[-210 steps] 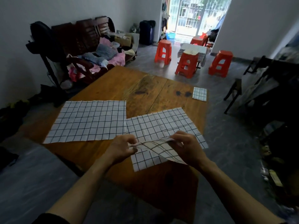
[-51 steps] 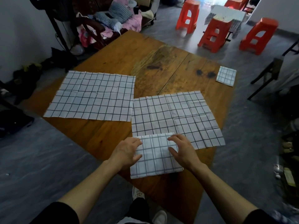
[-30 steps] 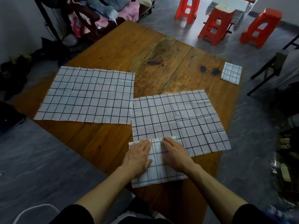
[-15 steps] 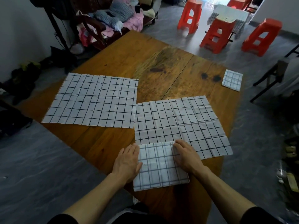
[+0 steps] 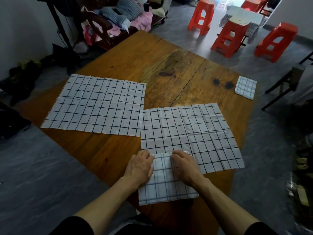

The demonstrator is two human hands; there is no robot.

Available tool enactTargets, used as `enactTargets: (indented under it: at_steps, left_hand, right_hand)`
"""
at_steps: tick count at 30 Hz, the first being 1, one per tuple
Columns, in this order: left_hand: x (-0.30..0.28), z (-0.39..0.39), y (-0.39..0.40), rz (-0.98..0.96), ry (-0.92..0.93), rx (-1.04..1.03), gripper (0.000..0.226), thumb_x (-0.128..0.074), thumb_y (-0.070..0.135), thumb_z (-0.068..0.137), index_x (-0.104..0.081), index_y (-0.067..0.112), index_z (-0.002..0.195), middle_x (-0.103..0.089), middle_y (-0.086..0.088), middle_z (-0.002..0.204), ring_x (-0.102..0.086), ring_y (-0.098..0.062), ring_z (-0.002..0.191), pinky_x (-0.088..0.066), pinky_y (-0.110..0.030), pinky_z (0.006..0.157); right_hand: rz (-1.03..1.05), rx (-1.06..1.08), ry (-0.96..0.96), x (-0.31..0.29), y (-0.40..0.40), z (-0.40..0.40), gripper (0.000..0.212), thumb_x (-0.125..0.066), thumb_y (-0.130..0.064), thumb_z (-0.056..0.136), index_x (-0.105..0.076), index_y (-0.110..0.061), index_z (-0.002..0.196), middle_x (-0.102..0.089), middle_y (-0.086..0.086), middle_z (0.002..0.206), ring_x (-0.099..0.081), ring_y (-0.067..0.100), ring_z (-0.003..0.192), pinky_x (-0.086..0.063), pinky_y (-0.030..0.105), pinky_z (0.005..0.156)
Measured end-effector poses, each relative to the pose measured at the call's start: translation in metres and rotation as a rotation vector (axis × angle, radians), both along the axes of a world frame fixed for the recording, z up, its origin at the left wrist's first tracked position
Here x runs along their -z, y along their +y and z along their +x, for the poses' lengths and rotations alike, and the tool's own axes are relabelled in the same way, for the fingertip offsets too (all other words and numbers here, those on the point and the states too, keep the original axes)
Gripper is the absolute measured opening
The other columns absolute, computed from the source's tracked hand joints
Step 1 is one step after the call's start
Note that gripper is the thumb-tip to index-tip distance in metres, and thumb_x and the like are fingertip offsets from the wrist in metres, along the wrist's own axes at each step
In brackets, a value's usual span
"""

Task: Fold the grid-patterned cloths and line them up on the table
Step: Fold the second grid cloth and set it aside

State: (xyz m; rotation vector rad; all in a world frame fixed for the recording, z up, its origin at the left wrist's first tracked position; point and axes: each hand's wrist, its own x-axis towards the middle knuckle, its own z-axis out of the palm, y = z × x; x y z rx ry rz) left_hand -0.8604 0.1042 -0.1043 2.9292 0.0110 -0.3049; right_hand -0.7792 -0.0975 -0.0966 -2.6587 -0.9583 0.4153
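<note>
- My left hand (image 5: 139, 168) and right hand (image 5: 184, 166) press down on the half-folded cloth (image 5: 166, 189), fingers curled at its far edge.
- One small folded cloth (image 5: 245, 87) sits far off right: done.
- Two flat cloths remain: one (image 5: 188, 131) just beyond my fingers, another (image 5: 96, 102) off left.

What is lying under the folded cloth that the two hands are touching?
The folded cloth lies on the wooden table; its far edge overlaps the open cloth. Whatever lies directly beneath it is hidden.
</note>
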Motion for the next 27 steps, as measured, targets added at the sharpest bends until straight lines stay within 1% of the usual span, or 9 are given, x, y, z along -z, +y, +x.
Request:
enactTargets:
  at_steps: [2,5,7,11,18,21,23,25,27]
  left_hand:
    - [0.0,-0.001,0.008,0.004,0.002,-0.029,0.036,-0.051,0.041,0.094,-0.049,0.025,0.126,-0.048,0.001,0.126,-0.045,-0.017,0.109,-0.042,-0.032,0.09]
    - [-0.001,0.004,0.014,0.006,0.013,-0.067,0.036,-0.055,0.041,0.092,-0.049,0.025,0.124,-0.048,0.002,0.125,-0.044,-0.016,0.108,-0.041,-0.031,0.09]
    - [-0.003,0.009,0.014,0.009,0.03,-0.081,0.04,-0.059,0.039,0.089,-0.047,0.025,0.125,-0.048,0.001,0.125,-0.045,-0.017,0.107,-0.041,-0.03,0.089]
    - [-0.004,0.018,0.01,0.044,0.073,-0.113,0.051,-0.065,0.035,0.086,-0.042,0.024,0.13,-0.048,-0.002,0.126,-0.047,-0.019,0.108,-0.043,-0.034,0.092]
    - [-0.007,0.032,0.009,0.083,0.175,-0.113,0.044,-0.068,0.032,0.083,-0.047,0.026,0.121,-0.051,-0.001,0.12,-0.044,-0.02,0.108,-0.041,-0.036,0.094]
    - [-0.009,0.035,0.008,0.064,0.198,-0.095,0.039,-0.069,0.03,0.083,-0.05,0.027,0.117,-0.05,0.0,0.117,-0.044,-0.019,0.108,-0.04,-0.036,0.094]
    - [-0.011,0.035,0.007,0.015,0.194,-0.087,0.034,-0.068,0.029,0.083,-0.05,0.027,0.111,-0.05,0.002,0.111,-0.046,-0.018,0.102,-0.041,-0.035,0.092]
    - [-0.012,0.033,0.007,-0.024,0.174,-0.096,0.03,-0.068,0.026,0.083,-0.048,0.028,0.104,-0.052,0.004,0.101,-0.049,-0.016,0.092,-0.042,-0.035,0.09]
    - [-0.014,0.031,0.007,-0.073,0.151,-0.118,0.03,-0.068,0.023,0.083,-0.046,0.028,0.104,-0.055,0.006,0.095,-0.052,-0.015,0.087,-0.043,-0.036,0.09]
  right_hand:
    - [0.007,0.063,-0.029,-0.001,-0.013,0.009,0.027,-0.051,-0.028,0.097,-0.061,-0.022,0.121,-0.054,-0.006,0.133,-0.048,0.014,0.123,-0.039,0.03,0.105]
    - [-0.031,0.13,-0.033,-0.002,-0.023,0.02,0.025,-0.051,-0.027,0.097,-0.06,-0.022,0.12,-0.058,-0.004,0.126,-0.052,0.016,0.116,-0.043,0.029,0.098]
    - [-0.042,0.16,-0.019,-0.002,-0.021,0.023,0.031,-0.053,-0.025,0.095,-0.057,-0.023,0.126,-0.056,-0.003,0.129,-0.049,0.016,0.119,-0.042,0.03,0.1]
    - [-0.086,0.122,0.044,-0.003,-0.008,0.027,0.053,-0.062,-0.022,0.089,-0.046,-0.026,0.138,-0.048,-0.004,0.139,-0.041,0.017,0.127,-0.036,0.033,0.107]
    - [-0.22,0.072,0.085,-0.004,0.003,0.037,0.055,-0.072,-0.032,0.081,-0.048,-0.033,0.13,-0.045,-0.004,0.132,-0.037,0.019,0.124,-0.033,0.034,0.105]
    - [-0.273,0.068,0.093,-0.005,0.006,0.043,0.044,-0.072,-0.035,0.08,-0.053,-0.033,0.12,-0.044,-0.004,0.124,-0.037,0.018,0.117,-0.034,0.033,0.101]
    - [-0.245,0.061,0.08,-0.008,0.006,0.044,0.028,-0.068,-0.034,0.084,-0.057,-0.031,0.109,-0.047,-0.005,0.117,-0.041,0.016,0.11,-0.036,0.032,0.099]
    - [-0.164,0.093,0.106,-0.011,0.004,0.044,0.008,-0.063,-0.03,0.09,-0.056,-0.03,0.095,-0.055,-0.007,0.102,-0.049,0.013,0.098,-0.044,0.035,0.096]
    - [-0.085,0.143,0.202,-0.018,0.002,0.043,0.008,-0.063,-0.025,0.091,-0.056,-0.028,0.089,-0.059,-0.009,0.088,-0.056,0.01,0.085,-0.053,0.037,0.086]
